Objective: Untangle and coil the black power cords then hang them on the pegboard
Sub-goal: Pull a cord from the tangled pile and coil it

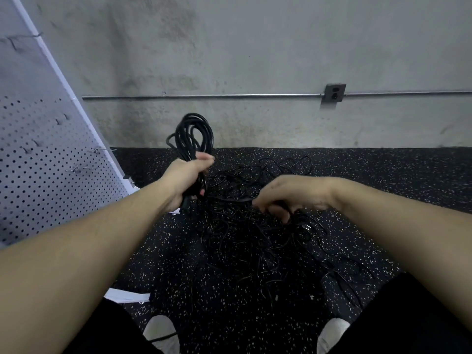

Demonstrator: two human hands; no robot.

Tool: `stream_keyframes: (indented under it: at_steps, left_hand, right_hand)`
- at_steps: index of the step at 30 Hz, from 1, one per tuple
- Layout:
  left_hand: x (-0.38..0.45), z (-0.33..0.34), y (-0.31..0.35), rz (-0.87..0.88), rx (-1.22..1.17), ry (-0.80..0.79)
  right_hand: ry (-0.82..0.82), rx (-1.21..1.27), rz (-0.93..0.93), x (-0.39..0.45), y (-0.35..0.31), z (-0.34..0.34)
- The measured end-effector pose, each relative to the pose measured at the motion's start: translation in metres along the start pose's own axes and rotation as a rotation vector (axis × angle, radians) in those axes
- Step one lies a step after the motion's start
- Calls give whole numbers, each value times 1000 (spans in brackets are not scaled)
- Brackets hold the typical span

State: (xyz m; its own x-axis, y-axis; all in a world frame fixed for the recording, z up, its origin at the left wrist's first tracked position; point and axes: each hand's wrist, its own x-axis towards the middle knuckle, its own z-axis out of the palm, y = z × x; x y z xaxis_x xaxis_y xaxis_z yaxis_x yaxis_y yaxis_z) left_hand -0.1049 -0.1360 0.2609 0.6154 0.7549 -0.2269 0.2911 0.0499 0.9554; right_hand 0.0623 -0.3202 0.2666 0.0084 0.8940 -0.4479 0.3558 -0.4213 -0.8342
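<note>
While left hand (189, 175) grips coil (191, 135), right hand (288, 195) pinches cord, blurred.

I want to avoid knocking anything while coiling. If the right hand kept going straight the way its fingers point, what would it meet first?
Probably the left hand gripping the coiled cord. The right hand points leftward along a cord stretched between them, above the tangled cords. Depth is uncertain.

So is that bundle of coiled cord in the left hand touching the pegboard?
Apart. The head view shows the coiled cord gripped in the left hand, with bare wall and floor visible between it and the pegboard.
</note>
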Motion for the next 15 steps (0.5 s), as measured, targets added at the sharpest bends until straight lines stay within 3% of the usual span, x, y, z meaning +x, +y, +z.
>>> stream_keyframes:
  at_steps: [3,7,9,12,15]
  left_hand:
    - [-1,0,-8,-37,102,-123]
    - [-9,10,-9,-62,165,-253]
    - [-12,16,-8,-64,195,-263]
    - [-17,25,1,-16,239,-269]
    - [-18,35,3,146,376,-309]
  right_hand:
    - [173,195,-113,-1,-9,-3]
    - [616,-92,-105,2,-16,-5]
    - [779,-61,-49,5,-18,-7]
    - [748,444,-106,7,-22,-9]
    - [554,651,-256,7,-29,-11]
